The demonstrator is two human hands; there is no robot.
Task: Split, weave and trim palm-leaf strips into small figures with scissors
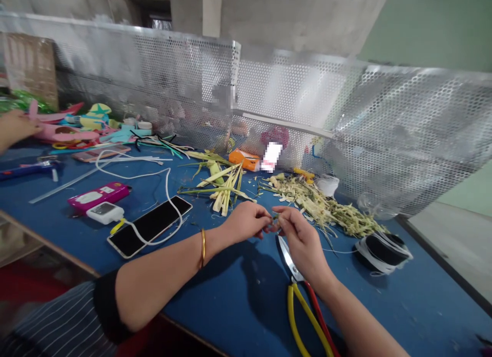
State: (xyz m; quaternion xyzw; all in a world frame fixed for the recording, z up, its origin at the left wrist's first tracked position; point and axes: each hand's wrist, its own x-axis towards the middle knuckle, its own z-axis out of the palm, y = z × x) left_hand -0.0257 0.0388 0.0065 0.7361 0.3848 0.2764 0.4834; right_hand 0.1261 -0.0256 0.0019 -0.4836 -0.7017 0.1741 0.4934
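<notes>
My left hand and my right hand meet fingertip to fingertip over the blue table. Between the fingers sits a small greenish leaf piece, pinched from both sides. A thin white thread runs from my right hand toward a black spool at the right. Scissors with yellow and red handles lie on the table under my right wrist. A bundle of pale green leaf strips lies just beyond my left hand.
A heap of leaf trimmings lies at the back right. A phone with a white cable, a white charger and a pink box lie left. A perforated metal screen walls the far edge. Another person's hand shows far left.
</notes>
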